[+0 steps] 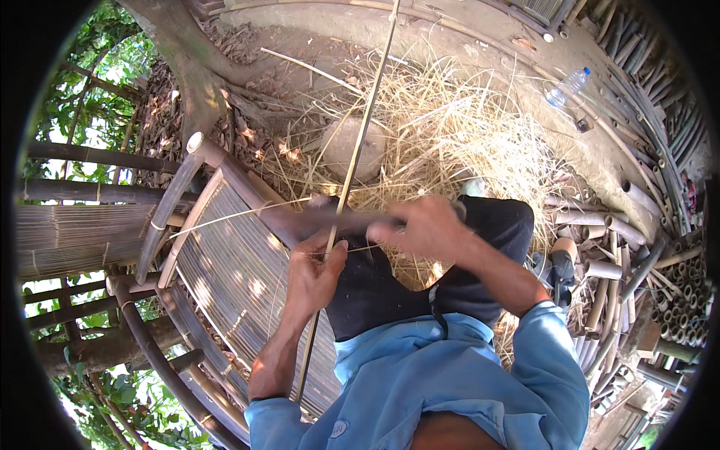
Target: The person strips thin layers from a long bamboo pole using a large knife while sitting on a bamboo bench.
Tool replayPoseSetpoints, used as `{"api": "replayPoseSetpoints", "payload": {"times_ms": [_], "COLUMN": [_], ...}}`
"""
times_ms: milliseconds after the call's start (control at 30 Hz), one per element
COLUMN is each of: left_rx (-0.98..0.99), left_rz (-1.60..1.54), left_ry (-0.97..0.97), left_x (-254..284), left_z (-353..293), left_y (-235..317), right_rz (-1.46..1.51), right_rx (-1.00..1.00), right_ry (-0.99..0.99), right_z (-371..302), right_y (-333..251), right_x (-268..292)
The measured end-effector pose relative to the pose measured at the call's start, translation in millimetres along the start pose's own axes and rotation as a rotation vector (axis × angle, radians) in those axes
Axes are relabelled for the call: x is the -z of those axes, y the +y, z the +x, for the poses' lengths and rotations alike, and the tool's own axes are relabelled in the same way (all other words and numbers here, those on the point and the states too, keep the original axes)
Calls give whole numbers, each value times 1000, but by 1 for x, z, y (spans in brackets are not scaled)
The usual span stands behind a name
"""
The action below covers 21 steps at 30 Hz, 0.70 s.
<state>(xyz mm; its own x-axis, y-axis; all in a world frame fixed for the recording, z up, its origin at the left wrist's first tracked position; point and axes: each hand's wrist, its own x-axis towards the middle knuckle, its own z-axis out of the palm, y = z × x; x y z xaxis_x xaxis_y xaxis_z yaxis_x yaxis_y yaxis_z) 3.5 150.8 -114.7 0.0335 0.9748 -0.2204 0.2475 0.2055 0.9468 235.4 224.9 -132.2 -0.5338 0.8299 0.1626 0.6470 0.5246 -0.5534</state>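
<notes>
So we're looking down at a pair of bare hands on one long, thin strip (361,142), and the angle between it and the tool is what matters here, we reckon. The strip's long axis runs from the top of the view, a bit right of centre, down toward the person's left side, passing just inside the left forearm. Our left hand (313,274) is the nearer one: it's closed around the strip, fingers curled in, thumb up against it. The right hand (427,229) sits a little further right, curled shut around a dark, elongated tool (367,219) that's pretty blurred, so we can't tell exactly what it is. That tool lies nearly crosswise to the strip, just beyond the left hand, over the dark trousers (495,236). Whether it's actually touching the strip we can't say, too much blur. We'd judge that keeping that crossing clear of the left thumb is the tricky bit. Off to the left, a thin pale sliver (240,219) slants over the slatted bench (229,262).
</notes>
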Motion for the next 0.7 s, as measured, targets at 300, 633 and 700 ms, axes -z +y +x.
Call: {"api": "replayPoseSetpoints", "payload": {"times_ms": [300, 633, 700], "left_rx": [-19, 2, 63], "left_rz": [55, 208, 265], "left_ry": [-8, -108, -92], "left_x": [-1, 29, 68], "left_z": [-24, -122, -128], "left_y": [1, -1, 3], "right_rz": [-103, -108, 458], "right_rx": [-106, -690, -752], "right_ry": [-85, 481, 433], "right_z": [8, 73, 83], "right_y": [24, 265, 222], "right_x": [19, 140, 101]}}
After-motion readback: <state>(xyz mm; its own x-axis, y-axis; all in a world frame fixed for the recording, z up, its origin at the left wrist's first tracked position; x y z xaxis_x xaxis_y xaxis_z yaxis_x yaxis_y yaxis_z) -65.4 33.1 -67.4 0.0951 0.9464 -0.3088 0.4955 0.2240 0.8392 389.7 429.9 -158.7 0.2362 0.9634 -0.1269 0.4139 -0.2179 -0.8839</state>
